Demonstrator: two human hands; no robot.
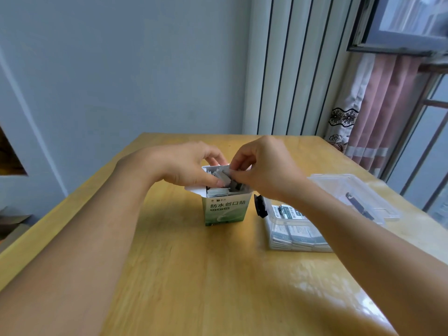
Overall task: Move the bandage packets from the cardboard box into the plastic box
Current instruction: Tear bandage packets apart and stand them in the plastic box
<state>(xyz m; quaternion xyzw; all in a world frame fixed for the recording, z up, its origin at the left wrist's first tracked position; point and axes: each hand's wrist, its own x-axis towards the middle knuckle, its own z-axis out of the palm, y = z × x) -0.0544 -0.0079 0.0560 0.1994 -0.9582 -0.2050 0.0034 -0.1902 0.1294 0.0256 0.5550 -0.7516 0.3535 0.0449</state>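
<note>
At the centre of the frame both hands meet over the open top of the cardboard box (pixel 225 209). The right hand (pixel 264 166) has its thumb and fingers pinched on the bandage packets (pixel 224 179) sticking up out of the box. The left hand (pixel 186 166) curls its fingers round the box's left and far rim, its thumb lying across the near edge beside the packets. The green-and-white box stands upright on the wooden table (pixel 194 275), which fills the lower half of the frame and shows glossy reflections toward the lower right. Right of the cardboard box, near it but apart, sits the clear plastic box (pixel 286 238), already holding rows of packets, with its lid (pixel 358 192) open behind it. Behind the table a plain pale wall fills the upper left; vertical blinds (pixel 298 69) hang at upper centre, a pink curtain (pixel 378 112) and a window (pixel 412 20) at upper right.
</note>
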